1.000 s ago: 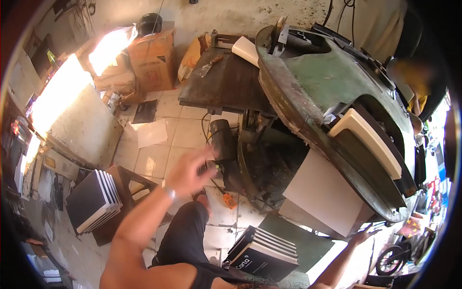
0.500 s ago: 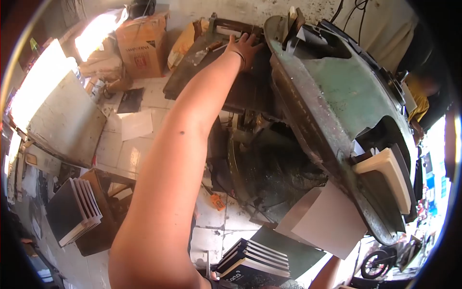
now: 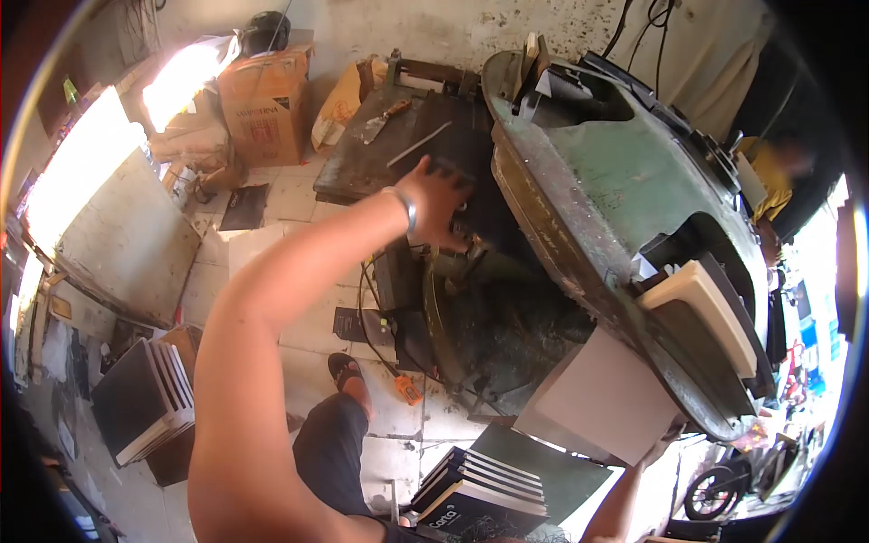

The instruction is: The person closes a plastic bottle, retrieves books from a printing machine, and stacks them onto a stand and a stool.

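My left hand [image 3: 438, 204], with a silver bracelet at the wrist, is over the near edge of a dark metal bed [image 3: 348, 172]. Its fingers are spread, with nothing visible in them; whether they touch the bed I cannot tell. A thin pale strip [image 3: 419, 145] and a putty knife [image 3: 387, 120] lie on the bed beyond it. At the lower right my right hand [image 3: 668, 441] grips the corner of pale paper sheets [image 3: 593, 398], partly hidden by them. Beside the bed rises the worn green frame of a large metal machine [image 3: 625, 167].
Dark-covered books marked "Corta" [image 3: 480, 498] are stacked near my body, and another book stack [image 3: 145, 398] stands left. More books [image 3: 701, 312] sit in the frame's opening. A cardboard box [image 3: 264, 109] is at the back. A person in a yellow sleeve [image 3: 769, 185] is at far right.
My left hand has drawn back from the far end of the bed to its near edge, uncovering the strip. My right hand has come into view at the sheets' corner.
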A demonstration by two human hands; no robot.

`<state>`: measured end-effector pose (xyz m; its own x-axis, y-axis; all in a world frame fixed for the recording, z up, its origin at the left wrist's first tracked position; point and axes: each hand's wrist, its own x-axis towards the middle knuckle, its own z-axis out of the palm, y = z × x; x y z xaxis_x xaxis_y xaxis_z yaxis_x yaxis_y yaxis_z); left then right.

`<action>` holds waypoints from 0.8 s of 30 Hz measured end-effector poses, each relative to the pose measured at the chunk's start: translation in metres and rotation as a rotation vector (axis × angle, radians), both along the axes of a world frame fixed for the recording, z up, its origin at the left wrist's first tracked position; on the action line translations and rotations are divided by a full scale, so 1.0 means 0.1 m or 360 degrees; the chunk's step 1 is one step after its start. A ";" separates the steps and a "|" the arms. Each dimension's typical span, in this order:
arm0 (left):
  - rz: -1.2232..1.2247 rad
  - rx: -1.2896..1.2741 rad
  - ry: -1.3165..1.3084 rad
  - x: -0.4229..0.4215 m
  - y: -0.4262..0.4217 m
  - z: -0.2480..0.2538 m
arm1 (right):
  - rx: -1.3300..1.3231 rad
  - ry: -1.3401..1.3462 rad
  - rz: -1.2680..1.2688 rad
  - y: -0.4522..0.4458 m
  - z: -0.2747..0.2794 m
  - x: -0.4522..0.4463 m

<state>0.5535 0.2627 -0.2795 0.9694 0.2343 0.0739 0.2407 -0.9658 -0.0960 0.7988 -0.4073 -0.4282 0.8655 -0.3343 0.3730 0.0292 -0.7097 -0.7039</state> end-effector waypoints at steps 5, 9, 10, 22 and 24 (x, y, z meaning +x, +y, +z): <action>-0.0317 0.0153 -0.0185 -0.57 -0.27 0.02 | 0.0040 -0.0186 0.0084 -0.08 -0.10 0.05; -0.0258 0.0361 0.0049 -1.19 -0.73 0.43 | -0.0165 -0.0338 -0.0021 0.12 0.00 -0.21; -0.0258 0.0307 0.0078 -1.36 -0.84 0.53 | -0.0181 -0.0322 -0.0011 0.21 -0.03 -0.36; 0.0214 -0.1545 -0.0257 -3.25 -1.32 1.79 | 0.1222 0.0771 0.2041 1.66 0.35 -2.94; 0.0199 -0.1745 -0.0402 -3.46 -1.46 1.80 | 0.1539 0.0994 0.2485 2.03 0.86 -3.33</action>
